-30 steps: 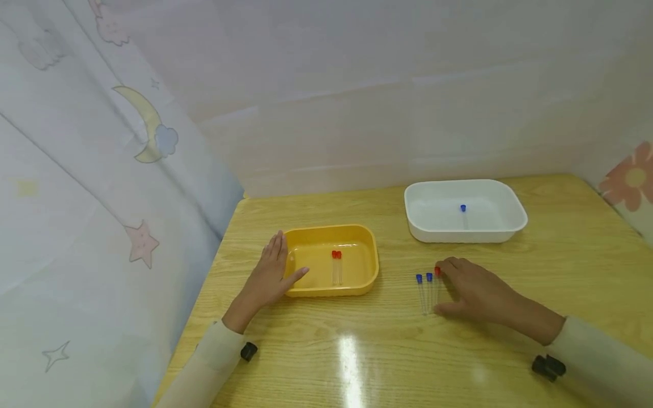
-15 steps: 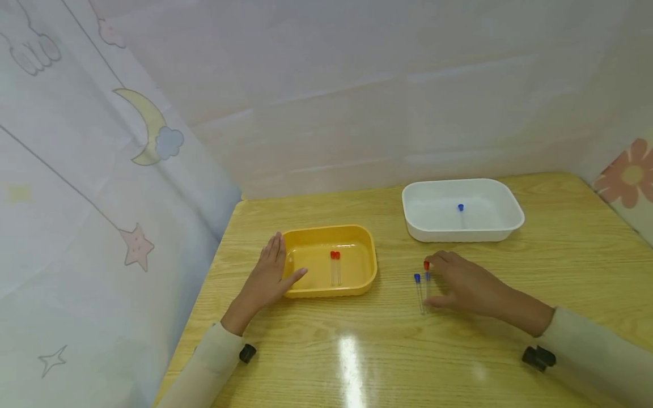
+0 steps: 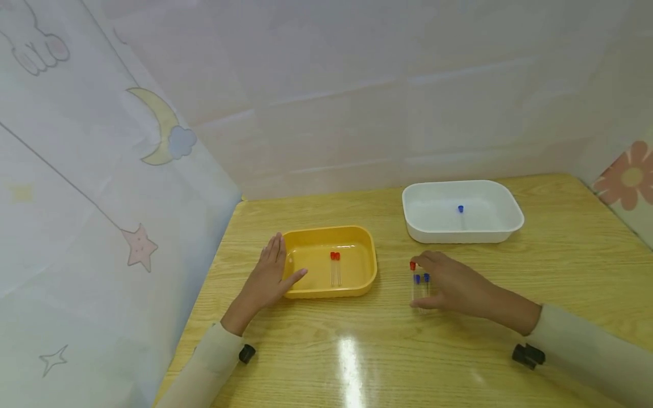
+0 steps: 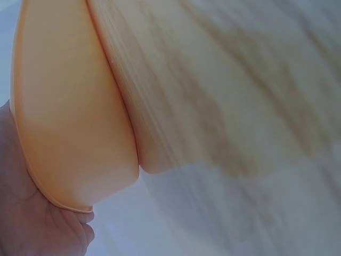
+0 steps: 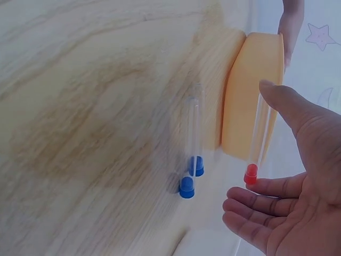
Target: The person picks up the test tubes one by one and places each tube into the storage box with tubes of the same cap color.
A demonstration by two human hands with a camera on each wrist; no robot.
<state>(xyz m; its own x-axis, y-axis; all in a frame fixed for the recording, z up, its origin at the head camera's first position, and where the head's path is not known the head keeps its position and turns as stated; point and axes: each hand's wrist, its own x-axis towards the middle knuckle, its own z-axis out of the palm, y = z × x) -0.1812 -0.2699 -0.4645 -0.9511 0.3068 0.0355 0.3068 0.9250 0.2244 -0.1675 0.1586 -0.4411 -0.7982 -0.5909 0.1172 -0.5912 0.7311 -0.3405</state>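
The tray (image 4: pixel 74 101) takes up the left side, its smooth orange outer wall facing the camera and its rim curving down along the left edge to a corner near the bottom. The left hand (image 4: pixel 34 226) lies against that rim at lower left, partly cut off by the frame, with fingertips (image 4: pixel 87 233) showing just past the rim's lower end. A dark line marks where the tray's base meets the table (image 4: pixel 229 101), whose streaked, blurred wood grain fills the upper right. Below spreads a pale bluish area (image 4: pixel 197 224), too blurred to make out.
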